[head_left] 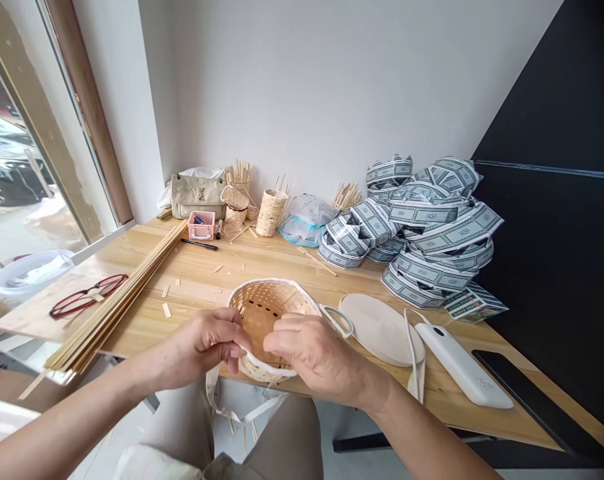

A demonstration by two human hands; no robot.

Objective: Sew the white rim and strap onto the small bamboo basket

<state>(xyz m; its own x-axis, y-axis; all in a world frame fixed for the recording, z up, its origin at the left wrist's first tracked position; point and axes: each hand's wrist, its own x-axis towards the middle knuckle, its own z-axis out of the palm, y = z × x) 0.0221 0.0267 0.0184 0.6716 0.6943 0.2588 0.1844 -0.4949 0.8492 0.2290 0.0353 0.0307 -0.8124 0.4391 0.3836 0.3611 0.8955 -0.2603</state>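
Note:
A woven bamboo basket (276, 293) with a white band around its rim sits at the table's front edge, its mouth tilted toward me. My left hand (215, 343) pinches the near left part of that rim between thumb and fingers. Closed with its fingers curled, my right hand (319, 357) is over the near right side; what it grips, if anything, is hidden. Below the basket, a white fabric strip (242, 419) hangs in a loop above my lap. Beside my right hand lies a pale loop (338, 320), perhaps a handle; its kind is unclear.
Right of the basket lie a flat roll of white tape (377, 327) and a white oblong device (467, 367). Stacked patterned paper rings (432, 233) stand behind. Long bamboo strips (127, 293) and red glasses (87, 297) lie left. Small baskets (272, 212) and a handbag (197, 195) line the wall.

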